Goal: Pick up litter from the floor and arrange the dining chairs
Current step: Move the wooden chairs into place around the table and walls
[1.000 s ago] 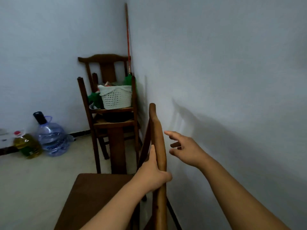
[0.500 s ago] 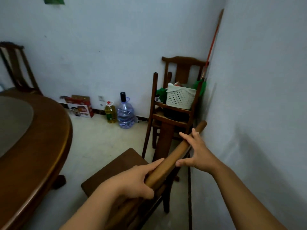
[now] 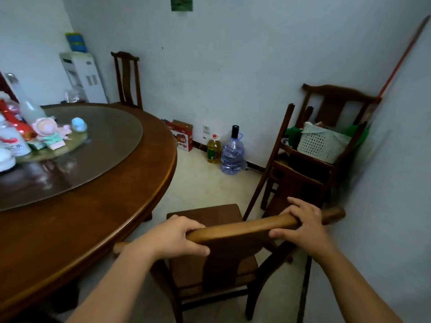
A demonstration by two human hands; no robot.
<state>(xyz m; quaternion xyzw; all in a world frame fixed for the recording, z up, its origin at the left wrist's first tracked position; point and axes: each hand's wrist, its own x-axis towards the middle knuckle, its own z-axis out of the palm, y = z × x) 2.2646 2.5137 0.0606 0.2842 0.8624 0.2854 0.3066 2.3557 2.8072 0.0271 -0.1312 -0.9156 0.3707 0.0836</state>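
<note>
A brown wooden dining chair (image 3: 240,229) stands right in front of me, its seat facing away toward the far wall. My left hand (image 3: 177,236) grips the left part of its top rail. My right hand (image 3: 303,222) grips the right part of the same rail. The chair sits between the round wooden table (image 3: 98,206) on the left and the white wall on the right. No litter shows on the pale floor around it.
In the right corner, stacked chairs (image 3: 326,145) hold a white basket (image 3: 321,143). An oil bottle (image 3: 213,148), a water jug (image 3: 232,155) and a red box (image 3: 183,135) line the far wall. Another chair (image 3: 127,78) and a water dispenser (image 3: 81,75) stand behind the table, which carries bottles and toys.
My right hand closed on the chair's top rail, joining the left. The chair swung from edge-on at the wall to facing away from me, and my view turned left to the table.
</note>
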